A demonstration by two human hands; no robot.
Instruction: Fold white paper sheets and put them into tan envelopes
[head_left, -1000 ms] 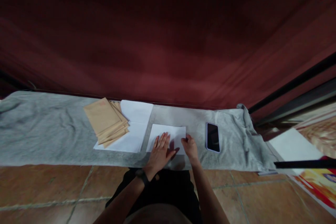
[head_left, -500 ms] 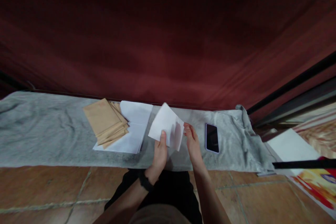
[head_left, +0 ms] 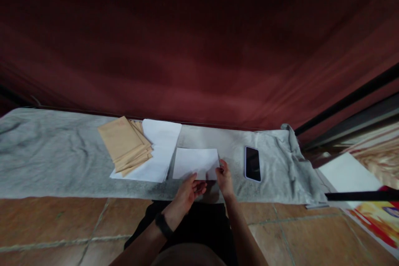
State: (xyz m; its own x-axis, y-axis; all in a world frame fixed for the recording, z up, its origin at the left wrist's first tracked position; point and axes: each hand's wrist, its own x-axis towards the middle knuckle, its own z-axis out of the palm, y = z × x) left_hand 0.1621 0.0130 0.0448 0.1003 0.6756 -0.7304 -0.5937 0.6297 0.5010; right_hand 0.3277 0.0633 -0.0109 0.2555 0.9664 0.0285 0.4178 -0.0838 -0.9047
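Observation:
A folded sheet of white paper (head_left: 195, 163) lies level over the grey cloth in front of me, its long side facing me. My left hand (head_left: 187, 193) is at the paper's near edge, thumb on top and the other fingers curled just below that edge. At the right edge, my right hand (head_left: 225, 178) pinches the paper between thumb and fingers. Left of it rests a stack of larger white sheets (head_left: 162, 137), partly covered by a fanned pile of brown paper envelopes (head_left: 121, 141).
A phone (head_left: 252, 164) with a dark screen lies right of my hands. The grey cloth (head_left: 56, 153) covers a narrow bench against a dark red curtain-like backdrop (head_left: 199, 70). At the far right are a white sheet (head_left: 349, 174), a colourful printed package (head_left: 378, 220) and dark bars.
The paper has turned from tilted and raised to level, its long side now toward me. My left hand has shifted to its near edge, my right hand lower onto its right edge.

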